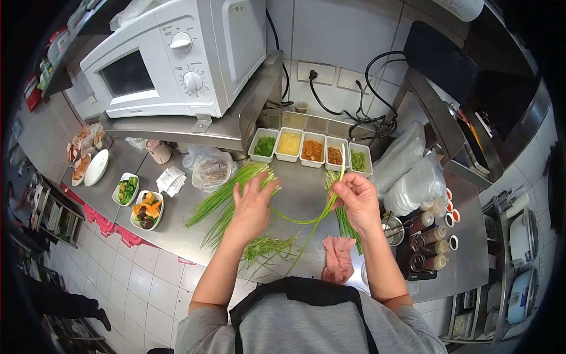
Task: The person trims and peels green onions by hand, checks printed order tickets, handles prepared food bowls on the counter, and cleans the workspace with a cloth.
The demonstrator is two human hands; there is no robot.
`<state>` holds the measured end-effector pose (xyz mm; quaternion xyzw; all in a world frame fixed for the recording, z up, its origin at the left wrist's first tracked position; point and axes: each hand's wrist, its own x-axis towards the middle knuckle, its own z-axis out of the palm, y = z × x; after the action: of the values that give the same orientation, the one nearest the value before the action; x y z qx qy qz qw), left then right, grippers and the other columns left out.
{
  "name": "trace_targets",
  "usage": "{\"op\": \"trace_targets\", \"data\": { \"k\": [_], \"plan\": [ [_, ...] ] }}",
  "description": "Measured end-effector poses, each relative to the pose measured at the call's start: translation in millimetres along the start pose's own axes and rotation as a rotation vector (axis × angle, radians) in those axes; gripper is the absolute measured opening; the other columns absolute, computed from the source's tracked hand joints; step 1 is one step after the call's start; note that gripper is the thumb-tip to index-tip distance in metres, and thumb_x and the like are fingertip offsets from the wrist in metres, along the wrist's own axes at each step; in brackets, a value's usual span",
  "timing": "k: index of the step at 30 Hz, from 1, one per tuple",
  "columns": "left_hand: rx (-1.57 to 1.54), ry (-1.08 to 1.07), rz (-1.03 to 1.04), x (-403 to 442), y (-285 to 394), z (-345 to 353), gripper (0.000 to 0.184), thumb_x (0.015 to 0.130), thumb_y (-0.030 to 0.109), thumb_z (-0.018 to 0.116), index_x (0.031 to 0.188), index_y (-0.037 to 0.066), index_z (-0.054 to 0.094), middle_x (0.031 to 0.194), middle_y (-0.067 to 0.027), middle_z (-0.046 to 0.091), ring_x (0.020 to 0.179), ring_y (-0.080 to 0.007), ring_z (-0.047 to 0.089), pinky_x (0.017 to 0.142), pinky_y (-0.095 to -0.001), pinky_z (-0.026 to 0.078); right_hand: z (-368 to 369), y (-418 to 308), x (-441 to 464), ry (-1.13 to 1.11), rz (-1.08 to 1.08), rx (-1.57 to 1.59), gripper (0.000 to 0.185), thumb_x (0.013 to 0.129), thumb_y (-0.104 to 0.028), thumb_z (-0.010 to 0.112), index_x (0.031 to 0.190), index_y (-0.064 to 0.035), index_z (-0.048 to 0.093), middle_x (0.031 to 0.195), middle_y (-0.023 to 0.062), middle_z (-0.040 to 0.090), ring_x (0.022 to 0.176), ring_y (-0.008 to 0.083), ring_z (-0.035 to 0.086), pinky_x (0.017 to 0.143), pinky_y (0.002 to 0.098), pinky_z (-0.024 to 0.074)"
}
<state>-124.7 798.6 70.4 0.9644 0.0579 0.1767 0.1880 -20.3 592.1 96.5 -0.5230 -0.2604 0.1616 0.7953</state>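
My right hand [356, 203] pinches a few long chives [321, 217], their pale ends up and the green leaves hanging down to the left. My left hand [253, 203] has its fingers spread, close to a large bunch of chives [218, 206] on the steel counter. Whether it touches that bunch I cannot tell. Below the left hand lies a loose heap of thin green scraps [268, 248]. Another small bunch of chives [346, 230] rests beside and partly behind my right hand. A pink cloth [338, 259] lies crumpled near the counter's front edge.
Several white tubs of chopped ingredients [289, 143] line the back. A microwave [177, 65] stands on a shelf at upper left. Two bowls of vegetables [147, 210] sit left. Sauce bottles [436, 248] and plastic bags [415, 183] crowd the right. Black cables [383, 112] hang behind.
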Motion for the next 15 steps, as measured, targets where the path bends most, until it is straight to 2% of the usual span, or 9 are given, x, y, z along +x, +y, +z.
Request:
{"op": "trace_targets", "data": {
  "k": [2, 5, 8, 11, 14, 15],
  "plan": [
    [0.053, -0.062, 0.042, 3, 5, -1, 0.065, 0.066, -0.010, 0.049, 0.126, 0.016, 0.046, 0.133, -0.0147, 0.037, 0.127, -0.0330, 0.032, 0.105, -0.0567, 0.015, -1, -3, -1, 0.017, -0.009, 0.017, 0.010, 0.085, -0.011, 0.063, 0.085, -0.0022, 0.057, 0.074, 0.0046, 0.062, 0.062, 0.0104, 0.060, 0.050, 0.0230, 0.0512],
    [0.209, -0.155, 0.043, 2, 5, -5, 0.065, 0.067, -0.004, 0.055, 0.128, 0.016, 0.045, 0.135, -0.0156, 0.036, 0.129, -0.0339, 0.029, 0.106, -0.0564, 0.015, -6, -5, -1, 0.050, -0.006, 0.075, 0.010, 0.085, -0.010, 0.063, 0.087, -0.0023, 0.058, 0.074, 0.0044, 0.062, 0.062, 0.0110, 0.060, 0.050, 0.0235, 0.0511],
    [0.227, -0.237, 0.070, -3, 3, -15, 0.067, 0.068, 0.007, 0.066, 0.130, 0.016, 0.043, 0.137, -0.0156, 0.034, 0.131, -0.0338, 0.027, 0.106, -0.0561, 0.014, -8, -6, -1, 0.090, -0.035, 0.130, 0.009, 0.085, -0.010, 0.063, 0.088, -0.0027, 0.059, 0.074, 0.0040, 0.062, 0.061, 0.0111, 0.060, 0.049, 0.0239, 0.0509],
    [0.012, -0.432, 0.166, -6, 10, -36, 0.076, 0.067, 0.020, 0.074, 0.134, 0.014, 0.038, 0.140, -0.0153, 0.031, 0.133, -0.0339, 0.022, 0.107, -0.0545, 0.011, -15, -2, 4, 0.142, -0.055, 0.196, 0.008, 0.084, -0.009, 0.063, 0.088, -0.0029, 0.060, 0.074, 0.0033, 0.062, 0.061, 0.0106, 0.060, 0.049, 0.0236, 0.0507],
    [-0.382, -0.364, 0.452, 1, 19, -38, 0.071, 0.070, 0.025, 0.075, 0.131, 0.008, 0.043, 0.134, -0.0161, 0.041, 0.128, -0.0299, 0.034, 0.105, -0.0468, 0.024, -12, 8, 6, 0.136, -0.050, 0.071, 0.009, 0.084, -0.009, 0.064, 0.089, -0.0019, 0.061, 0.074, 0.0035, 0.063, 0.060, 0.0095, 0.059, 0.050, 0.0224, 0.0496],
    [-0.534, -0.332, 0.378, 5, 26, -33, 0.062, 0.071, 0.024, 0.074, 0.125, 0.006, 0.048, 0.127, -0.0150, 0.047, 0.121, -0.0267, 0.041, 0.101, -0.0428, 0.029, -7, 9, 5, 0.095, -0.045, -0.011, 0.010, 0.083, -0.009, 0.064, 0.089, -0.0013, 0.062, 0.074, 0.0035, 0.063, 0.060, 0.0087, 0.059, 0.050, 0.0217, 0.0488]
  ]
}}
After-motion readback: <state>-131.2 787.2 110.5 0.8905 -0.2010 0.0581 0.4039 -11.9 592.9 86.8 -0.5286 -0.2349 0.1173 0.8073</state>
